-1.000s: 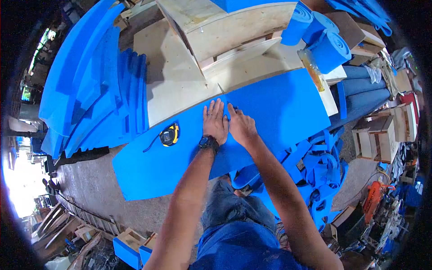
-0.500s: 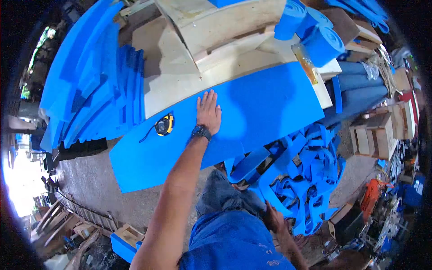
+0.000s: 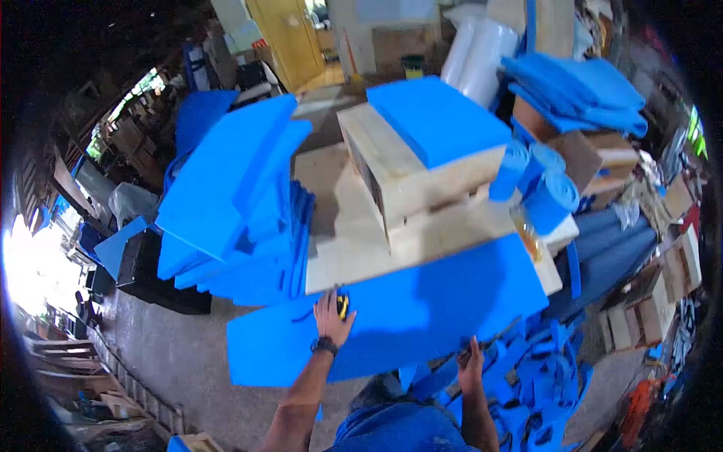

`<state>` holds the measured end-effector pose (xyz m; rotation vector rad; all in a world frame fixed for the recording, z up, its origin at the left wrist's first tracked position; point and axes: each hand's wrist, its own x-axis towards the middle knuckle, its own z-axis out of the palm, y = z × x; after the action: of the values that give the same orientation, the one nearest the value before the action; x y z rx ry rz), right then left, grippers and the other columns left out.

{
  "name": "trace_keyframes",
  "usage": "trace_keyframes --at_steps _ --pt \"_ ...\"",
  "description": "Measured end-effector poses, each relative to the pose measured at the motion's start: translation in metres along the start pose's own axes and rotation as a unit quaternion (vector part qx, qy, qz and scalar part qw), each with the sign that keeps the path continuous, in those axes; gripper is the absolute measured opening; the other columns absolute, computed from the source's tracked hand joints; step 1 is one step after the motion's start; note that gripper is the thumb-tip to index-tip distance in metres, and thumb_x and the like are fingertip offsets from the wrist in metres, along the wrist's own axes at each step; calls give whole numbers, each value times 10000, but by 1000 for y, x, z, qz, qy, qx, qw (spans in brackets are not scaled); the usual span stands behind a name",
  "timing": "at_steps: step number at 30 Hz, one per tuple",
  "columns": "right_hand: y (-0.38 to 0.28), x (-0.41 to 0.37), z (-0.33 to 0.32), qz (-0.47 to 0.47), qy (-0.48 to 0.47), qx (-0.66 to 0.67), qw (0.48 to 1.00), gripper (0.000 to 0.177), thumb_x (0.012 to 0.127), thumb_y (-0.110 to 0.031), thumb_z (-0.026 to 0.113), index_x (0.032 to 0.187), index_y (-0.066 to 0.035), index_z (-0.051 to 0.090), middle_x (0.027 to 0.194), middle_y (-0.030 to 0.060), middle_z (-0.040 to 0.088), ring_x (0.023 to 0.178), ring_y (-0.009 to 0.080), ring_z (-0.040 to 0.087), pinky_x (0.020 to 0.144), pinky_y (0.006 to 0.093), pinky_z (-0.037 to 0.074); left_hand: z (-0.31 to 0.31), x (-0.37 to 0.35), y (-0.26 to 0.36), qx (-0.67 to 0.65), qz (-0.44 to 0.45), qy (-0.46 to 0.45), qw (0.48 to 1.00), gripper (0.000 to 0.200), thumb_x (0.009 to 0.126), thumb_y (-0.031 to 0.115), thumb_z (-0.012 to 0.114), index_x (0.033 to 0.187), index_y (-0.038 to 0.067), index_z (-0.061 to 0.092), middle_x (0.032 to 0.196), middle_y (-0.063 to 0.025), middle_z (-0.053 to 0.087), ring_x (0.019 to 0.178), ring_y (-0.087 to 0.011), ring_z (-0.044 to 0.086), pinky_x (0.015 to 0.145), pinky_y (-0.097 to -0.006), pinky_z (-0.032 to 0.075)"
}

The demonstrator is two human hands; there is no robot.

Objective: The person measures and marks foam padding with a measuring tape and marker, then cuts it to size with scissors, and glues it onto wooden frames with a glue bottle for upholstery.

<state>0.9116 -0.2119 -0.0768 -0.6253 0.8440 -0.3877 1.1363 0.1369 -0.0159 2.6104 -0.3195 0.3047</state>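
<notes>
A blue foam sheet (image 3: 392, 316) lies across the pale wooden table, its near edge overhanging towards my body. On its left half is a black and yellow tape measure (image 3: 344, 306). My left hand (image 3: 331, 318), with a dark watch on the wrist, rests on the sheet with fingers stretched out. The tape measure sits between its fingers and thumb, partly covered, and the hand is not closed around it. At the near edge of the sheet, my right hand (image 3: 471, 363) is closed with something small and dark at its fingers, which I cannot make out.
Blue foam pieces (image 3: 226, 188) are stacked at the left. A wooden box (image 3: 422, 177) with a foam slab on top stands behind the sheet, beside foam rolls (image 3: 550, 203). Tangled foam offcuts (image 3: 527, 384) cover the floor at the right.
The view has tilted up, showing more of the room. My left hand has moved left across the sheet to the tape measure. My right hand has risen from beside my leg to the sheet's near edge.
</notes>
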Motion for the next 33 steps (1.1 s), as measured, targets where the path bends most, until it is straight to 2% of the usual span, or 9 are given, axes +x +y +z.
trace_keyframes --at_steps 5,7,9,11,13,20,25,29,33 --pt "-9 23 24 -42 -24 -18 999 316 913 -238 737 1202 -144 647 1020 2 710 842 138 671 605 298 514 8 -9 -17 -24 25 33 999 746 821 370 806 1426 48 511 1428 -181 531 1373 -374 454 1185 -629 256" --pt "-61 -14 79 -190 11 -14 982 332 832 -125 766 1136 -90 638 966 16 677 754 154 636 639 330 535 8 -6 -21 -42 37 38 998 727 825 350 807 1419 46 516 1425 -182 534 1368 -369 460 1184 -625 263" --pt "-128 -17 78 -157 34 -139 977 364 825 -112 745 1168 -47 639 1011 56 679 851 205 658 742 368 562 1 -7 -20 -55 47 43 996 683 830 332 806 1387 41 536 1402 -184 544 1345 -366 482 1183 -618 275" --pt "-178 -58 127 -351 5 -140 926 367 867 -218 735 1175 -41 646 1037 70 673 925 223 657 788 369 560 1 -6 -18 -65 43 43 996 672 813 335 821 1362 54 554 1354 -175 575 1303 -369 511 1163 -615 298" --pt "-242 -48 98 -378 14 -104 920 408 903 -298 711 1203 -33 633 1101 91 662 978 229 649 804 376 562 1 3 -19 -73 50 45 995 655 799 343 833 1334 64 579 1301 -172 609 1251 -373 547 1131 -601 338" --pt "-353 -61 62 -325 2 -47 945 544 935 -386 691 1315 -17 569 1226 119 623 1117 253 615 913 453 558 -13 75 -12 -127 -81 -134 979 588 816 519 775 1184 71 677 1167 -205 683 1091 -390 648 937 -491 523" --pt "-332 -33 43 -286 -30 -67 955 518 932 -334 676 1327 -22 556 1168 123 636 1071 267 639 894 436 565 -13 93 -4 -92 -52 -246 964 627 757 527 795 1204 111 657 1142 -174 703 1046 -402 681 933 -477 538" --pt "-310 -50 84 -244 -74 -140 957 584 853 -272 703 1344 6 553 1206 155 637 1099 300 642 887 442 556 -50 69 19 -17 -44 -251 967 652 733 439 830 1227 85 594 1121 -202 715 1047 -405 688 911 -492 545" --pt "-303 13 17 -101 -93 -344 929 543 801 -247 724 1264 15 612 1088 148 679 955 298 678 833 419 562 -86 18 31 44 -121 -155 980 556 729 377 818 1142 69 610 1084 -195 655 980 -412 673 835 -520 555"
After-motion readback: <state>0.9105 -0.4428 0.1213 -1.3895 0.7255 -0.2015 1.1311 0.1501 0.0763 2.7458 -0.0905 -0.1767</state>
